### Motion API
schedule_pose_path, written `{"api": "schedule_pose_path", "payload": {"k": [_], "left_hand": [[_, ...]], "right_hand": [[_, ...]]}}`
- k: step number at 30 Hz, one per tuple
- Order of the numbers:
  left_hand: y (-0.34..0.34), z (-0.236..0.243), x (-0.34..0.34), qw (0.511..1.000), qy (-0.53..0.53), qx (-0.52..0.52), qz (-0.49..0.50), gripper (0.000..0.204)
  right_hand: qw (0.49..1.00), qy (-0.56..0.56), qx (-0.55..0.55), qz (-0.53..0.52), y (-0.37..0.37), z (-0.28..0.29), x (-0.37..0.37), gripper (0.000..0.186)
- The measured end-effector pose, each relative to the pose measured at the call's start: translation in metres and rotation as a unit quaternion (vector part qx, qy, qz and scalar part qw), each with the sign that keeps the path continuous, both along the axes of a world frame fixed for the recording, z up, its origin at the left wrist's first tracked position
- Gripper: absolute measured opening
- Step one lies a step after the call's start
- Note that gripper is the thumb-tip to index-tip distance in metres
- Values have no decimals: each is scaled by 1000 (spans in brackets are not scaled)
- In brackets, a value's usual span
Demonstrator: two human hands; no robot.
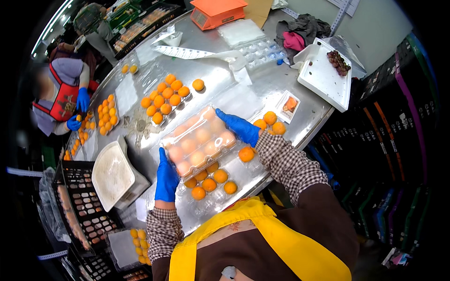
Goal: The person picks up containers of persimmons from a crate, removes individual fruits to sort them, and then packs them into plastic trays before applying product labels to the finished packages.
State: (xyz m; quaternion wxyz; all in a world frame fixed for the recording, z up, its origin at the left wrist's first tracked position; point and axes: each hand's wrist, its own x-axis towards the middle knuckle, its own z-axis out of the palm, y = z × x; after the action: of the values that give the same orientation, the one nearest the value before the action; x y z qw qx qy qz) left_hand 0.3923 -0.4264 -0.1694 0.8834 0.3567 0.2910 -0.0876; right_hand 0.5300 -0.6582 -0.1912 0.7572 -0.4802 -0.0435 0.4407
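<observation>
Between my hands is a closed clear plastic clamshell point(199, 140) full of orange fruit, held level above the steel table. My left hand point(166, 178), in a blue glove, grips its left end. At its far right corner, my gloved right hand point(238, 126) holds the other end. Beneath and nearer to me lies an open clear tray point(208, 206) with several loose mandarins point(209, 185) in it. One mandarin point(246, 154) sits under my right wrist. Three more mandarins point(270, 117) rest to the right of my right hand.
An open tray of mandarins point(165, 98) stands beyond the clamshell. A white scale point(112, 175) is at left, an orange scale point(218, 13) at the back. Grapes point(338, 63) lie in a white foam tray point(323, 84). A co-worker point(63, 93) handles fruit at far left. Black crates point(84, 201) stand lower left.
</observation>
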Motion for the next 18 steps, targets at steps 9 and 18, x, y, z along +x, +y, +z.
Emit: {"api": "schedule_pose_path", "payload": {"k": [9,18], "left_hand": [[15,-52,60,995,43,-63,-60,52],[3,-34,40,923,139,359,11,43]], "right_hand": [[979,-53,-198,17,-6,-40,74,76],[661,-467,-541,-226,-199,-36,73,49]]}}
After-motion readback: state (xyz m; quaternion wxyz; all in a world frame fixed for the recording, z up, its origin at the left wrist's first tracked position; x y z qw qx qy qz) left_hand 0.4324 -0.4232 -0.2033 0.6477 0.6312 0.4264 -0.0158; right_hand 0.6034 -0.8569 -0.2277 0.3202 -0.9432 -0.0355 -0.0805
